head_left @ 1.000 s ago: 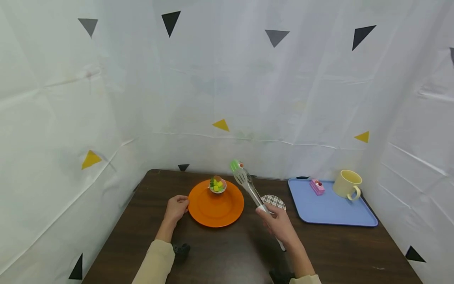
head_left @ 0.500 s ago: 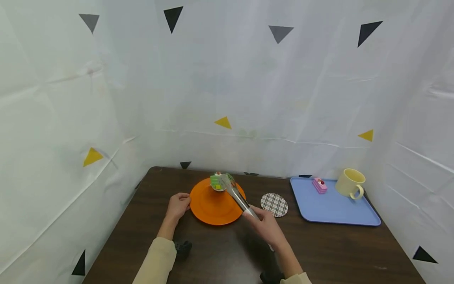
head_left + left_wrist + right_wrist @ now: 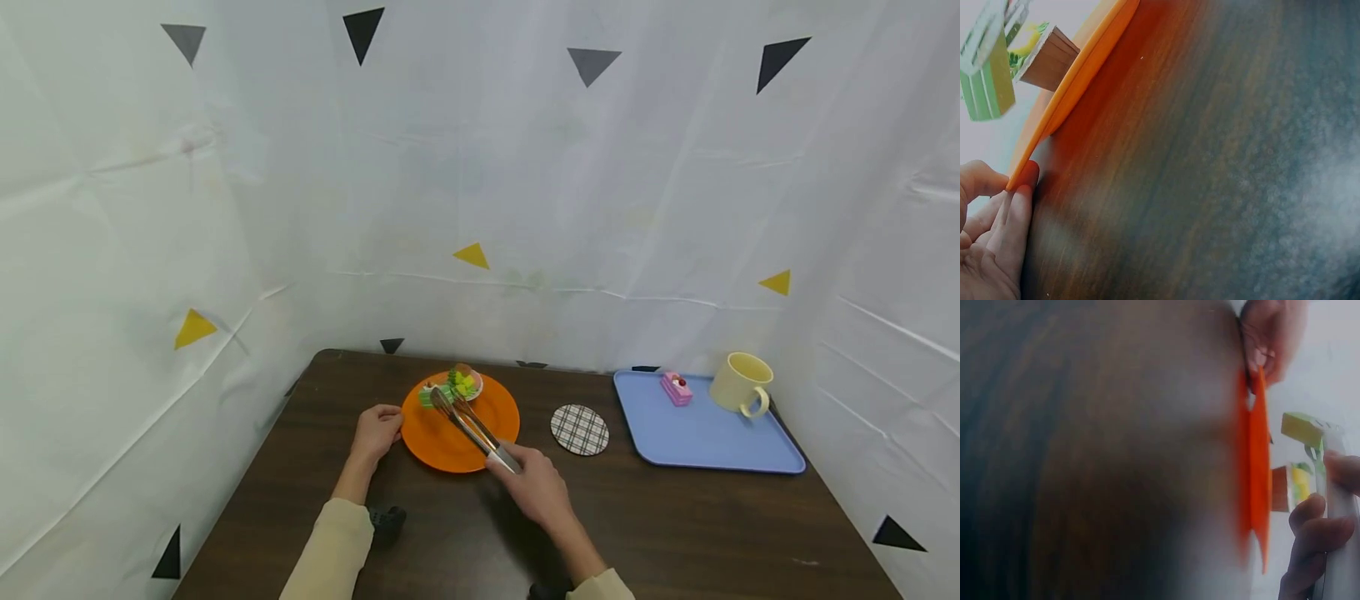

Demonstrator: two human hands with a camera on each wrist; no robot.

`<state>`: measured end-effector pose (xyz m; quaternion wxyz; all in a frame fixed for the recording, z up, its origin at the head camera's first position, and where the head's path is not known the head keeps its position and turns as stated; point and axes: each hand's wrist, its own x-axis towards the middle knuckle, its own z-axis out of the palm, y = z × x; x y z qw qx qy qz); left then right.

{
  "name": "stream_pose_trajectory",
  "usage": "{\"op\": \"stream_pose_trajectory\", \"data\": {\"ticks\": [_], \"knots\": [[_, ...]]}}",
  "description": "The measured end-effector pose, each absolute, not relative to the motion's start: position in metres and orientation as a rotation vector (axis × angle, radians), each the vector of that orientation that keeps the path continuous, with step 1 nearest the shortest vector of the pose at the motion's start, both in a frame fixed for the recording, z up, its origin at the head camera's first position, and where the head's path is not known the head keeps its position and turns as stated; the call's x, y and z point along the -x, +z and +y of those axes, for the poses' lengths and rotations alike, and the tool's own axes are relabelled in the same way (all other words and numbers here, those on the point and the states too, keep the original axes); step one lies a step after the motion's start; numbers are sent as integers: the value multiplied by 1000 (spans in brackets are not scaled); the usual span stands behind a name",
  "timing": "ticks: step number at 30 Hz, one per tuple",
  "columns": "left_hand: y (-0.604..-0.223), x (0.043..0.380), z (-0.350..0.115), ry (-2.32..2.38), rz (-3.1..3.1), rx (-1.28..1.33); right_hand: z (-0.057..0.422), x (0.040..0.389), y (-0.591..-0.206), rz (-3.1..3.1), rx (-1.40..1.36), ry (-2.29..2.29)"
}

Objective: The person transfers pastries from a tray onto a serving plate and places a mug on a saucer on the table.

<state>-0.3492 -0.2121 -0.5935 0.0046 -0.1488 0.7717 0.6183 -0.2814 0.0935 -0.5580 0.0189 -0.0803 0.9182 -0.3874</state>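
My left hand pinches the left rim of an orange plate; in the left wrist view its thumb lies on top and its fingers underneath. My right hand grips metal tongs by their white-sided handle. Between the tongs' tips is a green toy cake slice, held over the left part of the plate and apart from its surface in both wrist views. Beside it on the plate stands a small brown toy cup filled with yellow and green pieces.
Right of the plate lies a round checked coaster. Farther right, a blue tray carries a pink toy cake slice and a yellow mug. A white curtain with triangles hangs behind the dark wooden table.
My right hand has carried the tongs and green cake slice leftward and down, from beyond the plate's right rim to over its left part. The left hand keeps its hold on the rim.
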Motion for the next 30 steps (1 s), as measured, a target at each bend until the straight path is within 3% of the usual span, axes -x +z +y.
{"op": "stream_pose_trajectory", "data": {"ticks": [17,30], "knots": [[-596,351,-210,1941,2417,445,83,290,-557,2914,138,-934],[-593,348,-212,1966,2407,433,95,284,-546,2880,204,-874]]}}
